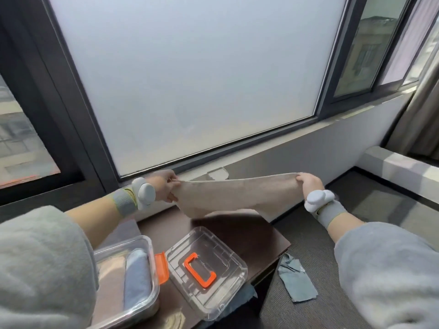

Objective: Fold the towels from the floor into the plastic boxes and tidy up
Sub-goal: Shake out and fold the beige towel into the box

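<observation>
A beige towel (pixel 237 194) is stretched in the air between my two hands, above the dark brown table (pixel 256 236). My left hand (pixel 166 187) pinches its left end and my right hand (pixel 307 185) grips its right end. On the table at lower left stands an open clear plastic box (pixel 149 250) that holds a rolled pale blue towel (pixel 137 279) and a beige one beside it. Its clear lid (pixel 209 269) with an orange handle lies upside down to the right. A blue-grey towel (pixel 297 281) lies on the carpet to the right of the table.
A large frosted window (pixel 190 79) and its sill fill the wall just behind the towel. Grey carpet (pixel 308 312) spreads to the right, with a low ledge and a curtain (pixel 418 115) at far right. Another bluish cloth (pixel 244 298) hangs at the table's edge under the lid.
</observation>
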